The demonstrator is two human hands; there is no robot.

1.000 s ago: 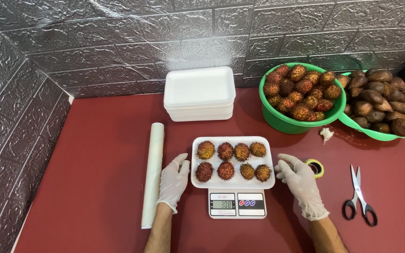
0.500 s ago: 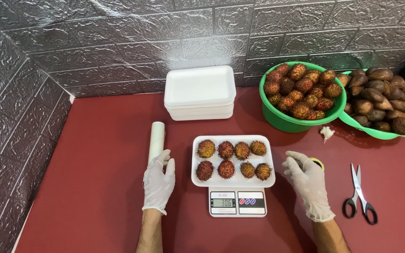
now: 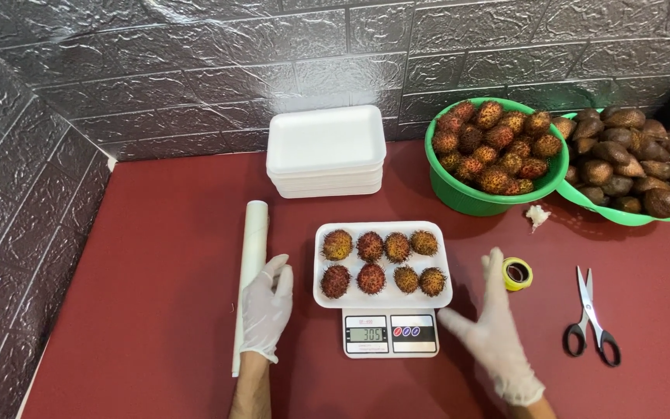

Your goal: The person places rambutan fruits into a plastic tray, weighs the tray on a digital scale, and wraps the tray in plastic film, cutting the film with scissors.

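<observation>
A dark red table [image 3: 149, 233] stands in a corner of grey, stone-patterned embossed walls [image 3: 195, 62], brightly lit.

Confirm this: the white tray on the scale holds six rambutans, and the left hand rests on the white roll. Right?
Not quite. The head view shows eight rambutans in the tray on the scale, in two rows of four. The left hand does rest on the white roll.

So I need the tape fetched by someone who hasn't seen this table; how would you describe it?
Start at the white tray of rambutans on the scale. Just to its right, beyond the right hand, lies the tape roll: small, yellow, ring-shaped, unlike the black-handled scissors farther right.
</observation>
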